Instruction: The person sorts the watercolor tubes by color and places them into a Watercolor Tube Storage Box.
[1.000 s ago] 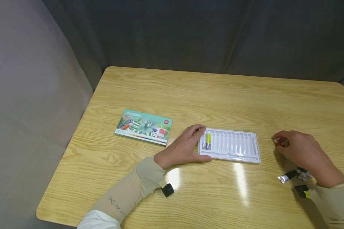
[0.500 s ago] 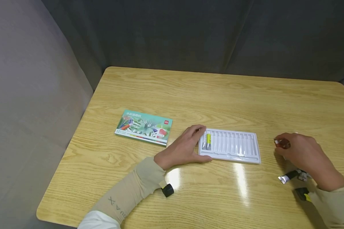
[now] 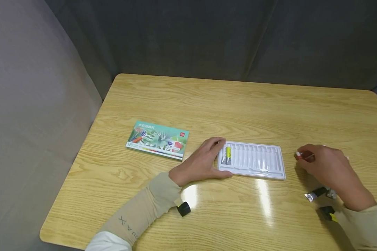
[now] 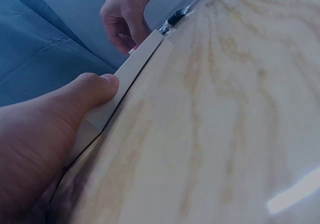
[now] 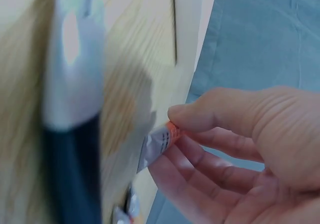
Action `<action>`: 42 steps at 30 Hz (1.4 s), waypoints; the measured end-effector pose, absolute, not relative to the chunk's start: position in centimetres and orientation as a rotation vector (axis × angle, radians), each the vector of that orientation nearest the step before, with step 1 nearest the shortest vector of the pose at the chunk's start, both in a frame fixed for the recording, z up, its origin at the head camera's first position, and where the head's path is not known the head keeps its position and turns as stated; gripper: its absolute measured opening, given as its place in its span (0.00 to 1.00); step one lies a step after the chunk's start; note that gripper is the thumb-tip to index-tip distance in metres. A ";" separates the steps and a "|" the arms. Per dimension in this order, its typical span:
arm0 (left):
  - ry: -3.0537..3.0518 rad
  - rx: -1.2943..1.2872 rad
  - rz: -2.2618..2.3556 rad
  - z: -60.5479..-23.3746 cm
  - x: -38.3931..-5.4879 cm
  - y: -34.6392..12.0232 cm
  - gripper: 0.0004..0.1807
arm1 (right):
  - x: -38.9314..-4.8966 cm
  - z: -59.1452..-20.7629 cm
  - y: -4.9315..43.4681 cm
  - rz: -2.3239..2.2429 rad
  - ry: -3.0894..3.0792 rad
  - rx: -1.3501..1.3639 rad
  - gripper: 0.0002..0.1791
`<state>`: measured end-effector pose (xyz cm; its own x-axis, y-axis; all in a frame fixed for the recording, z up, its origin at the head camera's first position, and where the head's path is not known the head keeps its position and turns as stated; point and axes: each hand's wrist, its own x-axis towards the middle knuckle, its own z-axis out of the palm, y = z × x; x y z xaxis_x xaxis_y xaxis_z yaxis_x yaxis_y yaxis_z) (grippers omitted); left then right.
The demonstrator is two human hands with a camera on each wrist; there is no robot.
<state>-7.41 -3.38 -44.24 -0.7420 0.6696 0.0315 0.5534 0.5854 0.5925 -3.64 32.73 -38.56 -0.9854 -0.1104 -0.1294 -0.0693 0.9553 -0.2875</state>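
My left hand (image 3: 199, 160) holds the left end of a white plastic paint tray (image 3: 257, 160), thumb at the front edge and fingers at the back corner. In the left wrist view the thumb presses on the tray's side wall (image 4: 137, 58). Two tubes lie in its leftmost slots: a pale one (image 3: 224, 157) and a yellow one (image 3: 228, 153). Right of the tray, my right hand (image 3: 328, 165) pinches a small paint tube (image 5: 162, 143) with an orange band and silver end. The thumb and fingers cover part of that tube.
Below the right hand lie a black paint tube (image 3: 319, 191) and other silver tubes (image 3: 331, 194). A green printed paint box (image 3: 158, 139) lies left of the tray. Dark curtains (image 3: 188, 38) hang behind the wooden table (image 3: 191, 97).
My right hand has shifted slightly, first toward me, then left toward the tray, with the tube's white-and-red end showing more now. The left hand and tray stay put.
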 end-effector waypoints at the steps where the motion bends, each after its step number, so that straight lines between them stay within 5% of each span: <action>1: 2.620 1.024 0.878 -44.2 -7.4 -3.4 0.60 | -3.6 -38.5 32.5 -0.437 2.970 -0.149 0.17; 42: 2.611 1.011 0.895 -44.3 -7.4 -3.5 0.60 | -5.7 -37.7 20.3 -0.828 2.993 -0.293 0.16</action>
<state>-7.43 -3.46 -44.27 -0.7457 0.6657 0.0294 0.5436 0.5823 0.6045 -5.66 20.28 -37.67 -0.9821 -0.1862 0.0285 -0.1744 0.8416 -0.5112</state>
